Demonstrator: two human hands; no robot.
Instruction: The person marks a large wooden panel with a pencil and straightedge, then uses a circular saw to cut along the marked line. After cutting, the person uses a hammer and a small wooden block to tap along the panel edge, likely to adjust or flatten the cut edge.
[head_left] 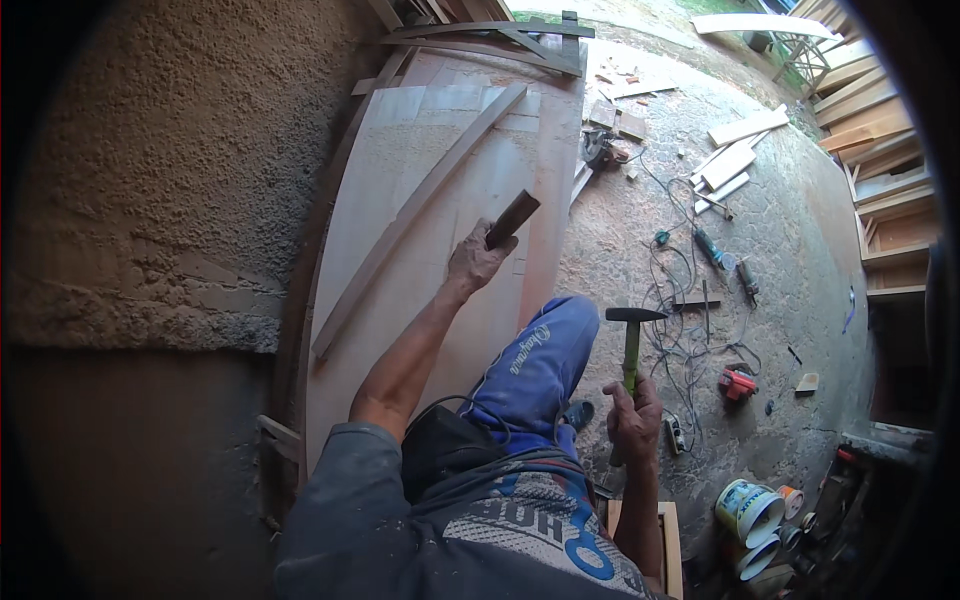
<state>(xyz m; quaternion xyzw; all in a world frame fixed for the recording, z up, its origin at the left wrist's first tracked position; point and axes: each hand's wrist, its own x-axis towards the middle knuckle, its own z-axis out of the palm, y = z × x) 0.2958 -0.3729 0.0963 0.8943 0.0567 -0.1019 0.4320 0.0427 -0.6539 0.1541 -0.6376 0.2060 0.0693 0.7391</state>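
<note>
My left hand (478,262) grips a short dark bar (515,213), raised over a large pale wooden panel (420,160) on the left. A long wooden batten (420,205) lies diagonally across that panel. In my right hand (633,425), lower and further right, is a hammer (633,335) with a dark head and a green handle, held upright by the handle.
A rough wall (160,150) borders the left. On the concrete floor (800,330) are a circular saw (598,150), angle grinders (714,250), tangled cables, a red tool (737,383), offcuts (730,165) and buckets (745,510). Wooden frames (890,200) stand along the right.
</note>
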